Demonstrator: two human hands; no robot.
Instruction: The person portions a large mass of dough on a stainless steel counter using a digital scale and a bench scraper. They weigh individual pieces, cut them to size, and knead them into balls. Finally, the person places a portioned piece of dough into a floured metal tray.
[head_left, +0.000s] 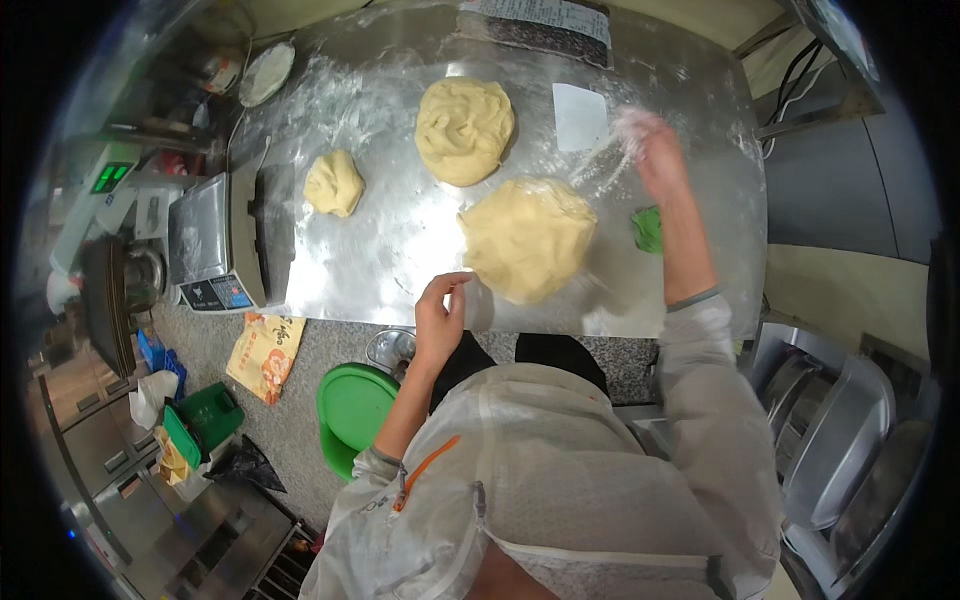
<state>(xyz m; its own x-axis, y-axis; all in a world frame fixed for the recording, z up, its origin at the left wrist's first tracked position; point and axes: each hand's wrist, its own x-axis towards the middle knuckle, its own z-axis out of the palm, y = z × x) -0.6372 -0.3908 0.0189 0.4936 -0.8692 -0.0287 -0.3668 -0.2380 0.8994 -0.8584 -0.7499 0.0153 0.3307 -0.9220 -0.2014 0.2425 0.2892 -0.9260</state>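
Observation:
A flattened slab of pale yellow dough (528, 240) lies before me on the stainless steel table (360, 262), with flour on its far edge. My left hand (441, 315) is at the slab's near left edge; it holds nothing, and there is a gap between thumb and finger. My right hand (652, 150), blurred by motion, is over streaks of loose flour to the right; whether it grips anything is unclear. Just left of it lies a white plastic dough scraper (580, 117). Beyond the slab sits a big round dough mass (463, 130), and farther left a smaller dough piece (334, 184).
A green lump (646, 229) is partly hidden by my right forearm. At the table's left stands a digital scale (201, 232). A printed bag (541, 30) lies along the far edge, a floury dish (268, 73) at far left. A green stool (358, 409) stands below the table.

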